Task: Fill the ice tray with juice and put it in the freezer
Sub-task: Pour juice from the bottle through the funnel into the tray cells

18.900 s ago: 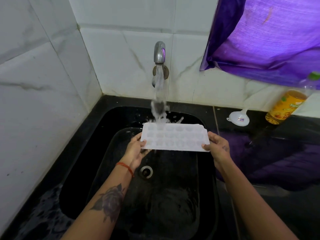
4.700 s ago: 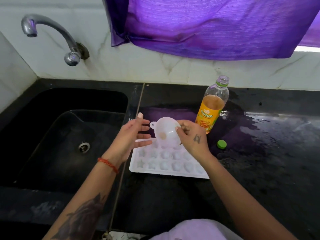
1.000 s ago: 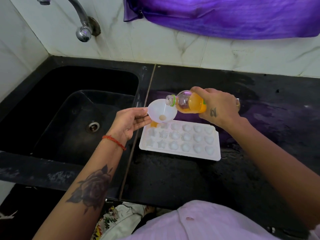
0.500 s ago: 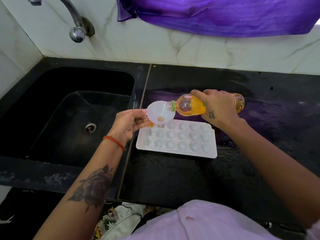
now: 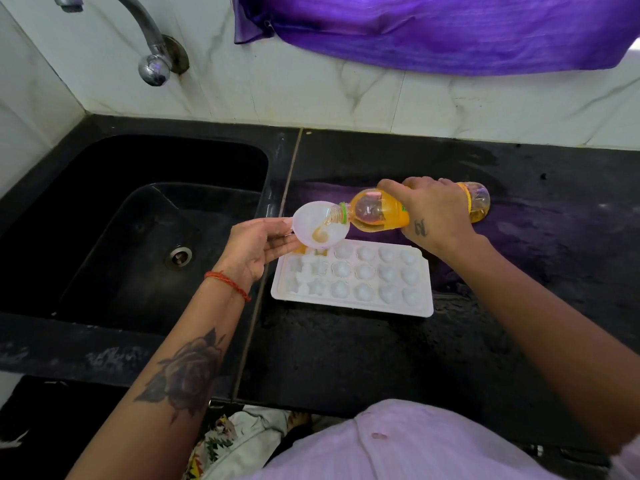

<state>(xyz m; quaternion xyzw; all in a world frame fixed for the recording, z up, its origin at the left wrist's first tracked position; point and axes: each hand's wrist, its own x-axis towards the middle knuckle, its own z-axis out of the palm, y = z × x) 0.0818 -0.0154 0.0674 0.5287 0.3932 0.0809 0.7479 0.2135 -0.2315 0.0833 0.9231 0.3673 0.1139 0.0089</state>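
A white ice tray [image 5: 353, 304] with star and round cells lies flat on the black counter, just right of the sink. My left hand [image 5: 256, 245] holds a white funnel [image 5: 311, 216] over the tray's far left corner. My right hand [image 5: 433, 213] grips an orange juice bottle [image 5: 377, 213] tipped on its side, its open mouth inside the funnel. Juice runs into the funnel, and the two far left cells under it look orange. The other cells look pale.
A black sink [image 5: 138, 216] with a steel drain lies to the left, under a curved steel tap [image 5: 149, 39]. A purple cloth [image 5: 433, 29] hangs on the tiled back wall. The black counter [image 5: 346, 358] is wet, with its front edge close to my body.
The bottle has tipped a little further and juice now flows into the funnel. A second far left cell has turned orange. Both hands stay in about the same place.
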